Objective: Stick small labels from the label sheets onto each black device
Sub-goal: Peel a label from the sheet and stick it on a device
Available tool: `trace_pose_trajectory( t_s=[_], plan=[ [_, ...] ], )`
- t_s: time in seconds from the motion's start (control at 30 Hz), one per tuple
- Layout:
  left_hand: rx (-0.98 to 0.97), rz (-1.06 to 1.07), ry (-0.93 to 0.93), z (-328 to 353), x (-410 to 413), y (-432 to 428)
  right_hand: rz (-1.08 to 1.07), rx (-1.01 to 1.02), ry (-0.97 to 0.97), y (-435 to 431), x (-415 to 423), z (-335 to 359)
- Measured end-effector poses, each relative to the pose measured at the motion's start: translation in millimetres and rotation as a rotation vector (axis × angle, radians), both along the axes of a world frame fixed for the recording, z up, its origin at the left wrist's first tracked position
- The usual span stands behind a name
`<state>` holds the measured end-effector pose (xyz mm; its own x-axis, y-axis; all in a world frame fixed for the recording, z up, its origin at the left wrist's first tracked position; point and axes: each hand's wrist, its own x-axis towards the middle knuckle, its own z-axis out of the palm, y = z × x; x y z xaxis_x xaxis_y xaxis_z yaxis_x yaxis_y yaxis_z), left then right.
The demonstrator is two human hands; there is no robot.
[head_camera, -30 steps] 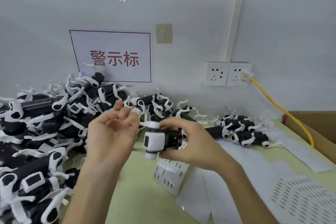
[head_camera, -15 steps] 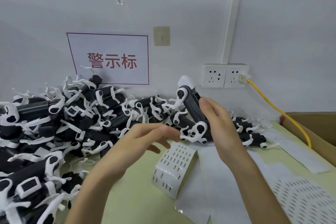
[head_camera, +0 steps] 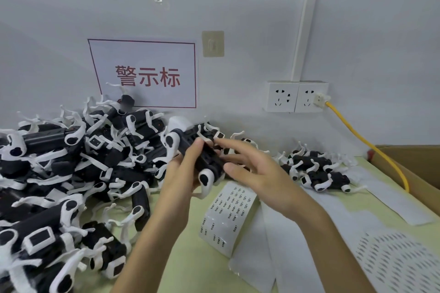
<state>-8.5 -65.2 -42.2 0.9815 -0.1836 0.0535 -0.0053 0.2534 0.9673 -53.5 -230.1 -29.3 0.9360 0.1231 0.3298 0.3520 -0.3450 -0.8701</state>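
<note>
The label sheet [head_camera: 228,211] lies on the table [head_camera: 190,259], just below the hands. Above it the left hand [head_camera: 181,173] grips one black device [head_camera: 206,158], tilted in mid-air, while the right hand [head_camera: 257,173] is straight-fingered beside it, apparently empty. The device seems presented for labelling; next, peel a label and press it on squarely.

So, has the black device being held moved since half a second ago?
Yes. The black device has shifted left, away from the wall sockets, and the left hand now grips it.
</note>
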Motion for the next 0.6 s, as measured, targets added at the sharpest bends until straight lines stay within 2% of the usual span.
trace_pose_trajectory(
  t_s=[0.1,0.17,0.27,0.33,0.47,0.6],
  plan=[
    [-0.006,0.095,0.113,-9.0,15.7,8.1,-0.283,-0.177,0.008,-23.9,8.2,-8.6],
    [0.072,0.037,0.180,-17.4,23.1,15.6,-0.381,-0.295,0.153,-41.1,14.0,-20.0],
    [0.189,-0.054,0.269,-35.5,28.6,20.1,-0.333,-0.380,0.498,-55.6,20.2,-41.3],
    [0.267,-0.099,0.318,-46.7,28.8,18.4,-0.255,-0.398,0.621,-55.6,23.2,-52.0],
    [0.240,-0.171,0.418,-64.0,33.6,17.5,-0.275,-0.260,0.550,-47.8,33.9,-68.2],
    [-0.032,-0.297,0.457,-63.8,36.8,25.6,-0.393,-0.148,0.390,-43.9,39.9,-71.0]
  ],
)
